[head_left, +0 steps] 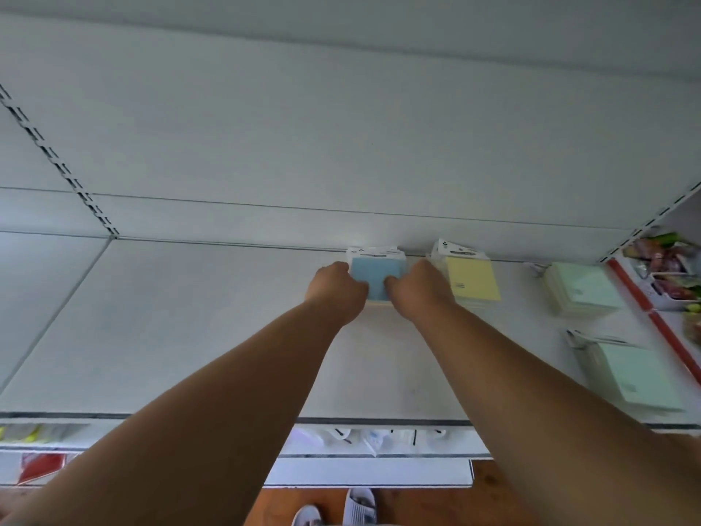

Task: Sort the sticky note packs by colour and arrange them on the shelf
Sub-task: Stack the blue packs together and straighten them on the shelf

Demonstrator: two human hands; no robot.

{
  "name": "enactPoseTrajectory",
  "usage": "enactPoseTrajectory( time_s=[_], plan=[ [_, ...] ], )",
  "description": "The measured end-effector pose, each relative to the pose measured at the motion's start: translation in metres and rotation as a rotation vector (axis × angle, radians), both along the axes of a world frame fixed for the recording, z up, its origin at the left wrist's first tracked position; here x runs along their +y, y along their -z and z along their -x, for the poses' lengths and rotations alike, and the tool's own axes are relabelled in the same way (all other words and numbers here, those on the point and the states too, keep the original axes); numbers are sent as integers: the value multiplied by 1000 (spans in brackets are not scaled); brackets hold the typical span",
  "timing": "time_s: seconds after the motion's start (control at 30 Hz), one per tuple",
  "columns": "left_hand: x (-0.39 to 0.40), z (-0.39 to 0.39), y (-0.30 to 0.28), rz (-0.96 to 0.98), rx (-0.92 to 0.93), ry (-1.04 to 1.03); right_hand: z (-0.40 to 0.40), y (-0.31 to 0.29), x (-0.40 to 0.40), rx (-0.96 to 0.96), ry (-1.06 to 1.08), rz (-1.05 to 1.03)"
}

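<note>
Left hand (338,285): grips the left edge of the blue pack stack (375,277).
Right hand (416,286): grips its right edge.
Blue pack stack: at the shelf (189,317) back, just beside the yellow packs (472,284).
Green packs (582,292): farther right.

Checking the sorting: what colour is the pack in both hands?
Light blue pack, clearest in the head view.
</note>
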State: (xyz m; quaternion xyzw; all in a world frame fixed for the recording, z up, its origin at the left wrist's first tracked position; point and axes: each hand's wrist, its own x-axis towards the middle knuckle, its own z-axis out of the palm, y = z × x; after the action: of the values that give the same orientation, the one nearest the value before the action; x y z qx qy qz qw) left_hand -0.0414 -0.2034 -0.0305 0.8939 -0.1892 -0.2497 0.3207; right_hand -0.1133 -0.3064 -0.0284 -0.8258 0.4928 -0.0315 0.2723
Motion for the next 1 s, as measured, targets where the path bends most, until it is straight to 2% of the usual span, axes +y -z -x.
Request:
enactPoseTrajectory(
  time_s=[0.13,0.23,0.33,0.47,0.57,0.67,0.83,1.0],
  plan=[
    [-12,9,-2,51,55,-53,-3,3,-3,-168,50,-257],
    [-7,9,-4,110,124,-205,0,9,0,-226,65,-330],
    [8,5,-3,140,189,-274,6,10,11,-266,43,-365],
    [29,2,-5,346,299,-364,3,6,29,-337,-18,-451],
    [51,1,-5,410,225,-337,-3,5,52,-348,-125,-339],
    [81,-5,-3,477,136,-274,-11,5,79,-434,-255,-325],
    [138,-33,-2,456,-119,-186,-37,9,128,-557,-350,-279],
    [191,-56,16,373,-106,-137,-64,26,175,-469,-395,-254]
  ],
)
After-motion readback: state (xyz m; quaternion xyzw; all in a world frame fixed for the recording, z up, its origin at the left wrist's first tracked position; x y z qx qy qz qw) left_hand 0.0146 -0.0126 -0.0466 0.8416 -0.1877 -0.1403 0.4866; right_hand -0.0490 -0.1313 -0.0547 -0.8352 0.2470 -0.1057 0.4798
